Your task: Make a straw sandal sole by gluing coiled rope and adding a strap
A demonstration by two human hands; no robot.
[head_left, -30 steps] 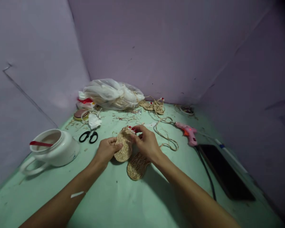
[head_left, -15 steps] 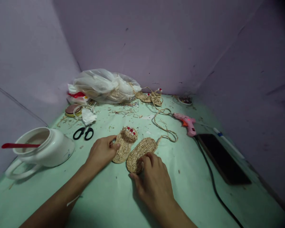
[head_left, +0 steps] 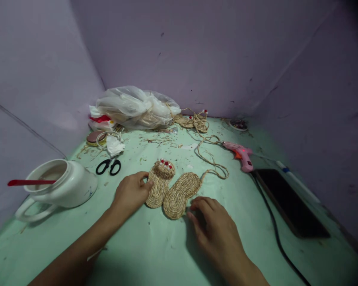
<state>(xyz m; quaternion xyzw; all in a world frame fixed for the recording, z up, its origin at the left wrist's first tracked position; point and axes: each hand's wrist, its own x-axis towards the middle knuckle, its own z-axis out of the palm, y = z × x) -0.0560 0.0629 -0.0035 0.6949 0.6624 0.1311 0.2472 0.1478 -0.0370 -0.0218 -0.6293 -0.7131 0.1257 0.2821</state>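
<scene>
The right hand (head_left: 207, 216), last on the plain woven sole (head_left: 180, 195), is now off it, just beside its edge, right of lower centre. The beaded slipper (head_left: 157, 190), earlier between both hands, lies on the counter (head_left: 155, 250).

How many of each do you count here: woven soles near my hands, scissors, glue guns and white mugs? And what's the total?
Woven soles: 2 (a beaded sole and a plain sole)
Scissors: 1 pair
Glue gun: 1
White mug: 1
Total: 5

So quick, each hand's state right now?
Left hand: touching the beaded sole; firm grip can't be told.
Right hand: open, holding nothing, beside the plain sole.
</scene>
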